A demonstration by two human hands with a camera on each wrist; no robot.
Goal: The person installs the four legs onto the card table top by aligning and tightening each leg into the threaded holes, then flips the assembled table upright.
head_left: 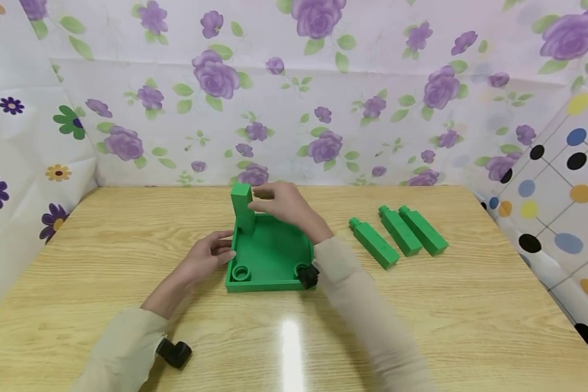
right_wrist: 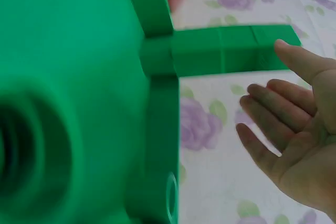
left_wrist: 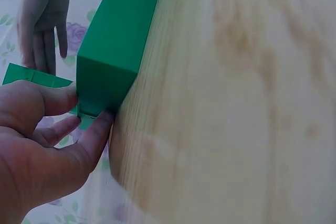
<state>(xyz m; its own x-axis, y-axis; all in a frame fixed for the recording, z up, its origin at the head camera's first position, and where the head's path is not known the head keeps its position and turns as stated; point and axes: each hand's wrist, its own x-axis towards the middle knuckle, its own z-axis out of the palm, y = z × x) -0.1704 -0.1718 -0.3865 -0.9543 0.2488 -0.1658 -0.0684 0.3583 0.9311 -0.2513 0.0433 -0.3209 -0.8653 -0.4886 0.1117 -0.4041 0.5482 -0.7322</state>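
A wood-grain tabletop (head_left: 127,218) carries a green square tray (head_left: 274,245), centred between side edges, nearer the far edge. The left hand (head_left: 207,258) meets its left wall, fingers bent; whether they grip, I cannot tell. The right hand (head_left: 284,201), fingers loosely extended and released, is at an upright green square post (head_left: 242,204) in the tray's far-left corner. Three knob-ended green posts (head_left: 400,231) lie toward the tabletop's far-right corner. Ring sockets (head_left: 234,274) occupy the tray's near corners.
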